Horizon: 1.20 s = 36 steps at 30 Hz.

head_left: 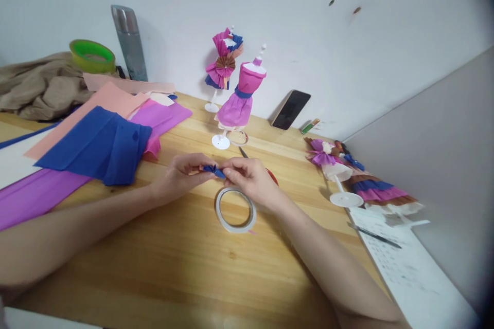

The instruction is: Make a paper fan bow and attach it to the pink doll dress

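Observation:
Between my two hands is a small piece of pleated blue crepe paper (213, 170). My left hand (184, 174) pinches its left end, and my right hand (249, 175) grips the other end. Just below my fingers, a roll of white double-sided tape (218, 211) lies flat on the wooden table (162, 252). Scissors with a red handle (272, 177) lie partly hidden behind my right hand, their dark tip showing above it. Beyond my hands stands a mini dress form (238, 105) in a pink and purple paper dress with a blue waistband.
Blue crepe paper (92, 144) tops a pile of coloured sheets at left, near a bottle (131, 43) and a green tape roll (92, 56). Behind are another dressed form (224, 64) and a phone (291, 109). At right lie dressed forms (334, 167) and a pen (378, 237) on paper.

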Motion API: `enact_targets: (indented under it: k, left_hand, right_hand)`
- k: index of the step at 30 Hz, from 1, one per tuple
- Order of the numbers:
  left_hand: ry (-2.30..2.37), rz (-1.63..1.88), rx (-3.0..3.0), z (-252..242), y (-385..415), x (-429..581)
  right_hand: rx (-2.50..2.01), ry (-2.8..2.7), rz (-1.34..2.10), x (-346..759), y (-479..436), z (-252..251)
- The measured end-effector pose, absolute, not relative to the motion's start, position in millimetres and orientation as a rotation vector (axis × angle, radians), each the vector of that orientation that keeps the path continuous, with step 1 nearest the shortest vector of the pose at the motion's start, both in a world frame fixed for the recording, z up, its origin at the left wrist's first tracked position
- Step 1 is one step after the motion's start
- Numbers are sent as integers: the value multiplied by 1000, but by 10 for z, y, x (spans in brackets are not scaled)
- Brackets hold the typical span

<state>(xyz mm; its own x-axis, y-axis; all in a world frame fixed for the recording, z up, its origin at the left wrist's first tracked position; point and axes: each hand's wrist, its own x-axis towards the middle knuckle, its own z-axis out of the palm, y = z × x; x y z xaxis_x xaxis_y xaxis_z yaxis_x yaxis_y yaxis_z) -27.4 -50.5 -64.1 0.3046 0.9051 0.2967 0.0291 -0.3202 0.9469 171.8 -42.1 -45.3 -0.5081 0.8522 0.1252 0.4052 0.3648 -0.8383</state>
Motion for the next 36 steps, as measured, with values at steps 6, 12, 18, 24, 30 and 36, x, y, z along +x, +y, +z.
enact_targets:
  k: [6,12,18,24,30,36]
  left_hand:
    - [793,1267,2004,-691,-475,-329]
    - [509,1502,2555,-756,-442,-348]
    - [803,1495,2931,-868,-409,-395]
    - [1151,1422,2251,-815,-398,-375]
    - [981,804,1223,-627,-418,-321]
    - [838,842,1014,-692,-480,-249]
  right_hand:
    - [-1050,-1790,1262,1679,-443,-463]
    - [-969,-1564,1580,1611,-449,-499]
    - [-1097,-1810,1170,1679,-418,-531]
    - [-1046,-2123,536,1768,-396,-402]
    - [-937,-2132,372,1733,-422,-444]
    - [-1015,-2050,432,1641,-491,-476]
